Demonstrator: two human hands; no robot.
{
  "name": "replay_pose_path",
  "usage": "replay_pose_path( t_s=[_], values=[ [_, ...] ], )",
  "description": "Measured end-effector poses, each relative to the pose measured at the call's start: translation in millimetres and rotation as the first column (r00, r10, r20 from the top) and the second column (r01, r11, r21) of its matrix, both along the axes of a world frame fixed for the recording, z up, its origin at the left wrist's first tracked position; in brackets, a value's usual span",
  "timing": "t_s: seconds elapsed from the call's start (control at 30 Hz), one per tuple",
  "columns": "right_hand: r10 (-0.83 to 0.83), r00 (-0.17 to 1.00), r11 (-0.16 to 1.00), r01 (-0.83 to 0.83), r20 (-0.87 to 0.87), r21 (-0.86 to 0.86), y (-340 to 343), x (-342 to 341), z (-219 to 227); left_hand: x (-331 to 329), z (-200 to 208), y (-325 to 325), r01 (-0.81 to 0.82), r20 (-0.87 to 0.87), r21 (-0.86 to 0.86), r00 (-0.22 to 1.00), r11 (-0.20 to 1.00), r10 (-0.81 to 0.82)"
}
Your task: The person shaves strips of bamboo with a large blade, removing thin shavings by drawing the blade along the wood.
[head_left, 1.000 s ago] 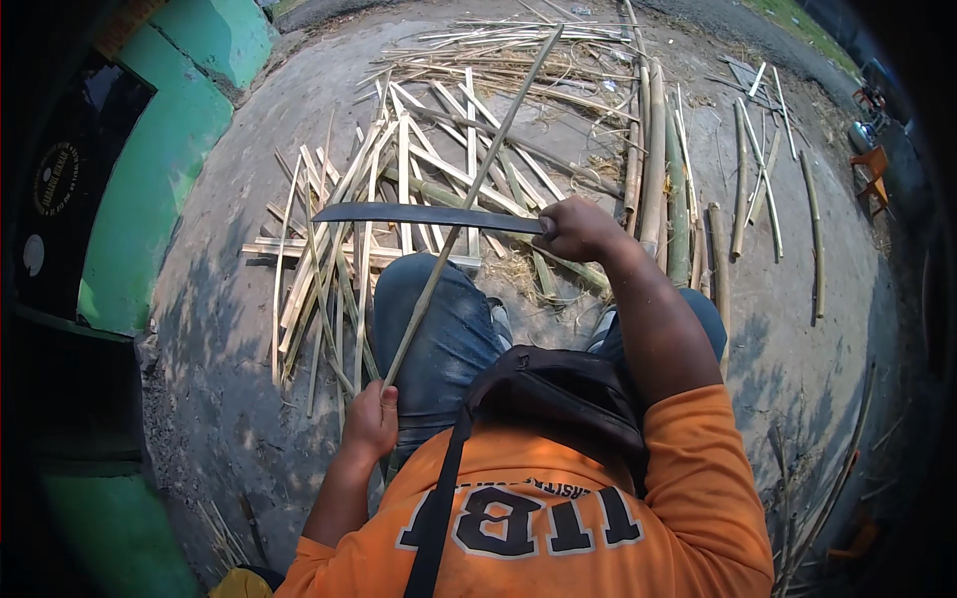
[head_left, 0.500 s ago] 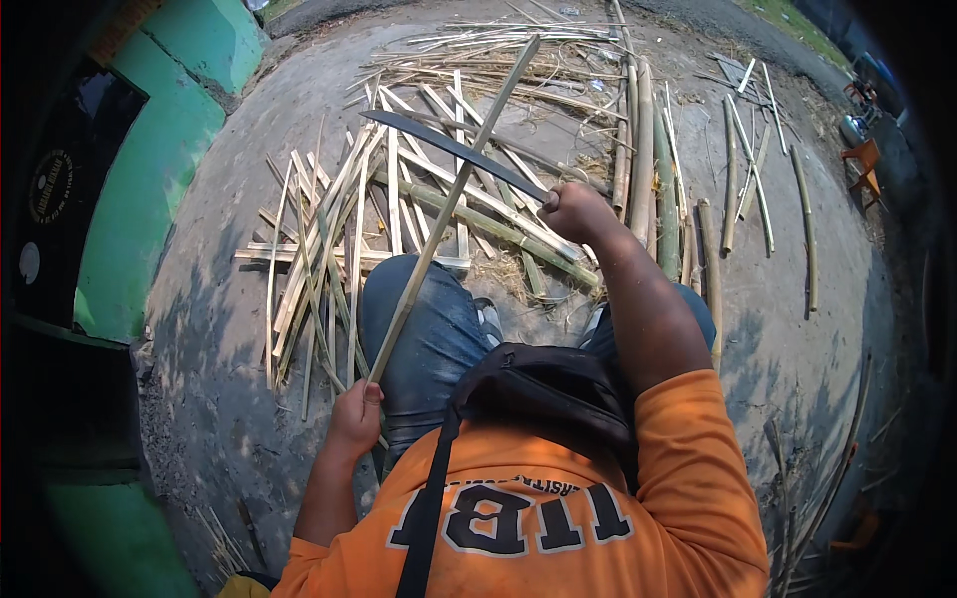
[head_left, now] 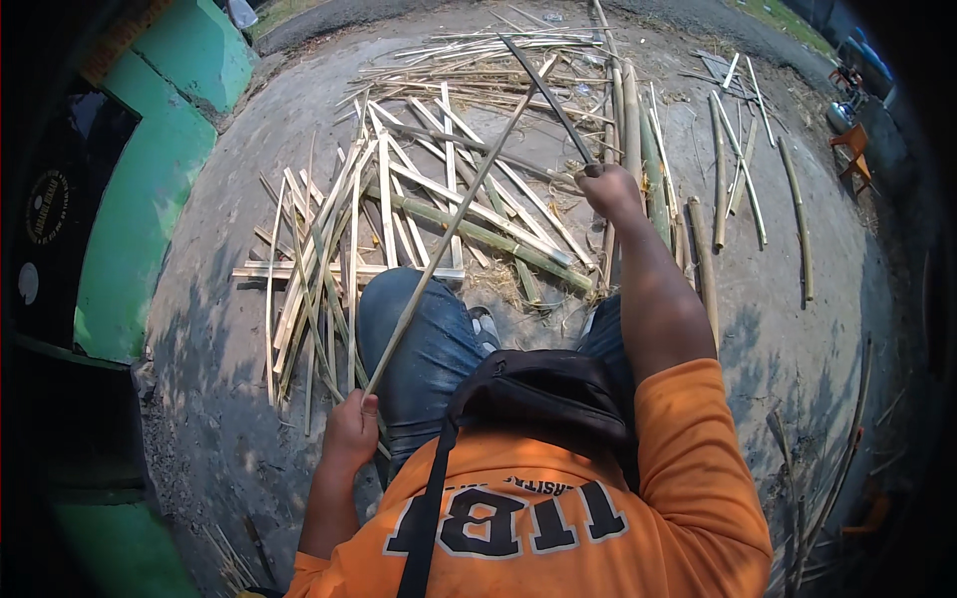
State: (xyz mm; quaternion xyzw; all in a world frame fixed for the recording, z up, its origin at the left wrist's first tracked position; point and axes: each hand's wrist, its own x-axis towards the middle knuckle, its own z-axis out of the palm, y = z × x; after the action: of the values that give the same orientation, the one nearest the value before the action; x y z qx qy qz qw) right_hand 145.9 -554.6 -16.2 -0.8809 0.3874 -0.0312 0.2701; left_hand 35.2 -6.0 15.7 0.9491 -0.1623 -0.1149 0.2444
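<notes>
My left hand [head_left: 351, 433] is closed round the lower end of a long, narrow bamboo strip [head_left: 461, 212]. The strip slants up and to the right, passing over my left knee. Out ahead, my right hand [head_left: 610, 193] grips the handle of a machete [head_left: 564, 116] with a long dark blade. Its blade points away and to the left, meeting the strip near the strip's far end. Below the strip lies a pile of split bamboo pieces [head_left: 387, 199], with a thicker green-brown bamboo length [head_left: 488, 237] among them.
More thin strips [head_left: 478, 50] lie farther off. Whole bamboo poles [head_left: 631, 125] run away from me on the right, with shorter poles [head_left: 795, 219] beyond. An orange chair [head_left: 852, 157] stands at the far right. A green wall [head_left: 150, 189] rises on the left.
My right hand has moved forward and slightly right. The machete has swung from pointing left to pointing more away from me, its crossing shifting toward the strip's far end. My left hand keeps its hold.
</notes>
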Motion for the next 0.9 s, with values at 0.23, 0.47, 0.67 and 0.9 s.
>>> replay_pose_path(
  t_s=[0.23,0.47,0.67,0.9],
  values=[
    [-0.208,0.829,0.915,-0.023,0.519,0.403,15,-16,30,-7,-21,4,0.027,0.076,-0.068,0.997,0.997,-0.022],
    [-0.259,0.784,0.897,-0.022,0.564,0.442,7,-11,20,-6,-18,-2,0.024,0.081,-0.06,0.997,0.998,-0.019],
    [-0.03,0.838,0.943,-0.157,0.545,0.293,12,-8,14,-8,-26,2,0.012,0.088,-0.059,0.996,0.998,-0.007],
    [0.476,0.851,0.854,-0.508,0.22,0.116,26,-31,56,-12,-26,-3,0.007,0.141,-0.014,0.99,1.0,-0.005]
  ],
)
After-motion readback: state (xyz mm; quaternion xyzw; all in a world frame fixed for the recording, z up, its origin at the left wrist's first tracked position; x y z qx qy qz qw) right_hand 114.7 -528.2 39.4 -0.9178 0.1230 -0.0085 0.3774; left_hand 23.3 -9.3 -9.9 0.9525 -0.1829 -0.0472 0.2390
